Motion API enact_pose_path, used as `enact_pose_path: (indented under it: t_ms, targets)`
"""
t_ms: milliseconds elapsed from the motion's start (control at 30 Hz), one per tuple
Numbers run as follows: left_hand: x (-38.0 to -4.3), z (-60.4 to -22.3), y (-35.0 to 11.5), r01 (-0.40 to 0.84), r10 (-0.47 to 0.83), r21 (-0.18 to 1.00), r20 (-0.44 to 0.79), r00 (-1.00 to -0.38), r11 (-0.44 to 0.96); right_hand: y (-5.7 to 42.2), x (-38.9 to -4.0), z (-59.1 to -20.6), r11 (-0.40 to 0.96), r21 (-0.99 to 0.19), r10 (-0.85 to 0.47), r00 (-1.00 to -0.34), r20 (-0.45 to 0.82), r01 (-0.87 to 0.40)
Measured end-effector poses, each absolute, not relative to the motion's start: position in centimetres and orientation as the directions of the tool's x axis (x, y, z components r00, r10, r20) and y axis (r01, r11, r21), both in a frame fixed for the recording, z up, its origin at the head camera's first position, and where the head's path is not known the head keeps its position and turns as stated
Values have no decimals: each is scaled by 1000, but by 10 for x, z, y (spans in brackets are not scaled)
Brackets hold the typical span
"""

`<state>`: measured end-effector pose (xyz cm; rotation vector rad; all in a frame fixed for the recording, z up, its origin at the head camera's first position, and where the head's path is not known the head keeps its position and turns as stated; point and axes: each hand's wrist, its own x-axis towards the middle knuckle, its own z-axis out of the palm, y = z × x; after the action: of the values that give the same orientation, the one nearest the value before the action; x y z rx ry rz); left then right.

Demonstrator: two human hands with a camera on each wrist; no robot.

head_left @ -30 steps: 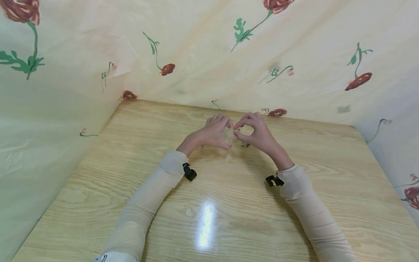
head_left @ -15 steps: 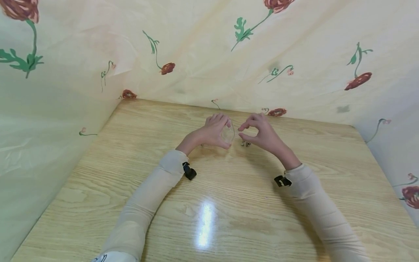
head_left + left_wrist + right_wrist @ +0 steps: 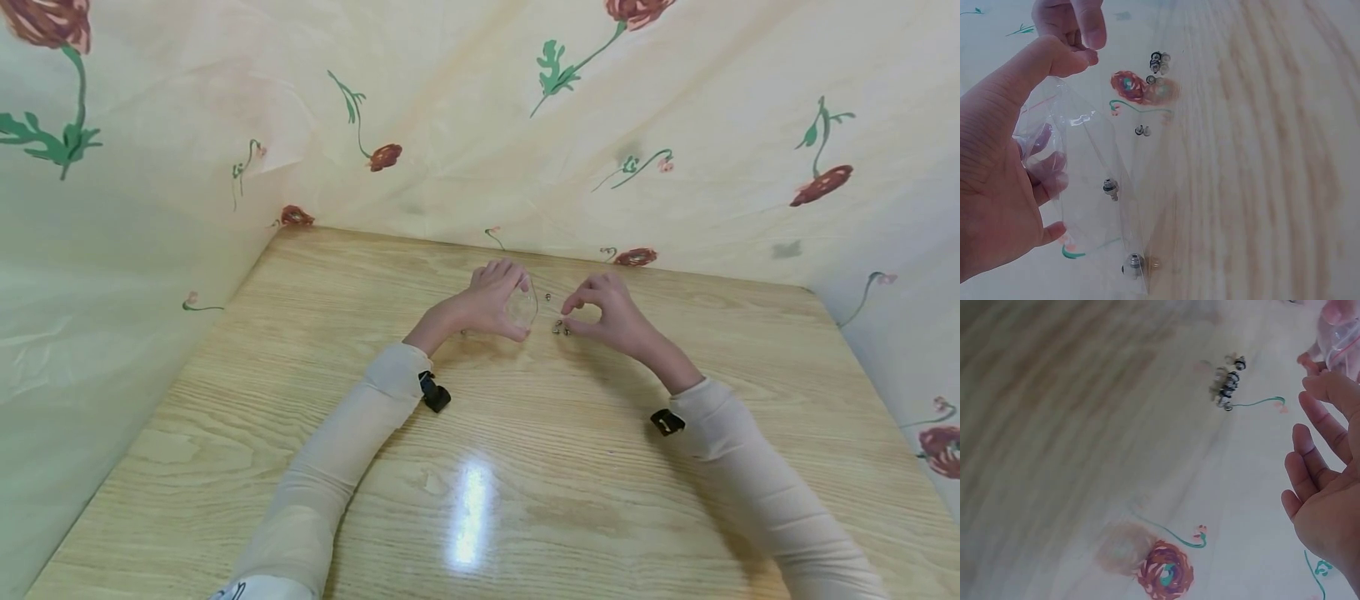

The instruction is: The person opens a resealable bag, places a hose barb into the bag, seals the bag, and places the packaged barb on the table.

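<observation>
Looks like pickup time: left hand (image 3: 487,304) clamps a clear plastic bag (image 3: 1088,147), right hand (image 3: 613,317), fingertips just apart, next needs a fine pinch on the metal fittings (image 3: 1230,386).

From the head view's centre, we see a wood-grain table (image 3: 555,533) reaching toward six o'clock, where a bright reflection (image 3: 471,517) streaks its surface. At twelve we see a pale floral sheet (image 3: 465,100), a large red bloom (image 3: 48,25) printed at ten, a smaller red bloom (image 3: 385,157) at eleven.
</observation>
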<state>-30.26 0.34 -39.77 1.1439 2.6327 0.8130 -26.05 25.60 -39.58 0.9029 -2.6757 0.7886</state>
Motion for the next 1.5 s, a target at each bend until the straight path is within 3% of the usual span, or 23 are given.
enact_pose_path:
  t_ms: [333, 1000, 1500]
  targets:
    - [-302, -398, 4, 632, 713, 528, 69, -698, 567, 264, -261, -403, 686, -375, -530, -781, 330, -624]
    - [-303, -398, 5, 637, 718, 522, 64, -693, 568, 270, -262, -409, 724, -395, -536, -822, 193, -565]
    - [-302, -398, 4, 631, 712, 514, 55, -700, 581, 265, -261, -408, 723, -400, -549, -820, 163, -564]
